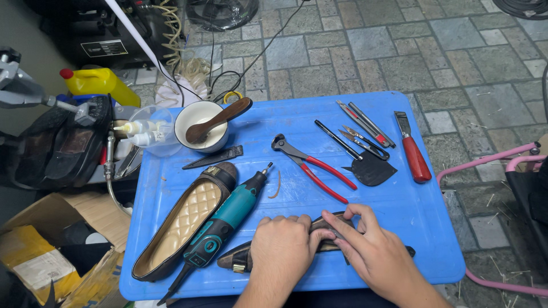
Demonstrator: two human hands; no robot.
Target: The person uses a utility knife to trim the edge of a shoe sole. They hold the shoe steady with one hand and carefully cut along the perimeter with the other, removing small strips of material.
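1. Dark flat shoe (328, 238): lying at the near edge of the blue table (434, 228), beside the teal rotary tool (225, 225).
2. Left hand (281, 251): clamping its middle.
3. Right hand (377, 254): pinching a dark blade (341, 235) against it.
4. Handling: seeming light, flexible; gripping best along the stiffer sole edges.

Both hands press a dark flat shoe (319, 231) onto the blue plastic worktop (399, 211): left hand (281, 251) over its middle, right hand (374, 251) just beside. Left of them lie a teal rotary tool (225, 222) and a quilted-insole brown flat shoe (185, 219); red-handled pincers (311, 165) lie beyond.
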